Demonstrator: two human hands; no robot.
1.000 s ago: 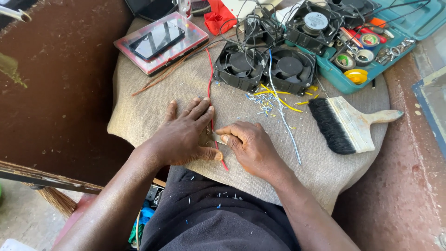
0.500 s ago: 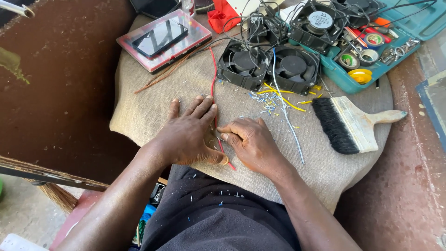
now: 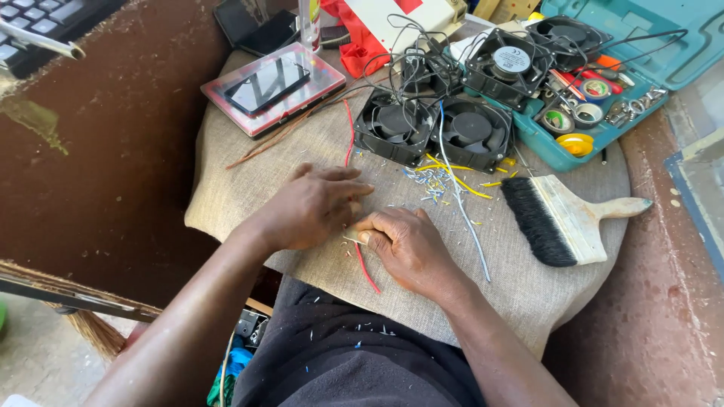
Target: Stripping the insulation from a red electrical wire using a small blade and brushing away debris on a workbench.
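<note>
Surface: I see a round table point(image 3: 528, 301) draped in beige burlap, littered with wire clippings.
Hands: left hand point(image 3: 317, 207) flat, pressing a red wire point(image 3: 365, 265); right hand point(image 3: 411, 245) pinches it.
Surroundings: black fans point(image 3: 434, 130), paintbrush point(image 3: 562, 218), brown wall point(image 3: 98, 166).

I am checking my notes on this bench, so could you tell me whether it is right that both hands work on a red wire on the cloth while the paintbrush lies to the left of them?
Not quite. The head view shows the paintbrush to the right of the hands, not the left. The rest holds: the left hand and right hand work on the red wire on the cloth.
</note>
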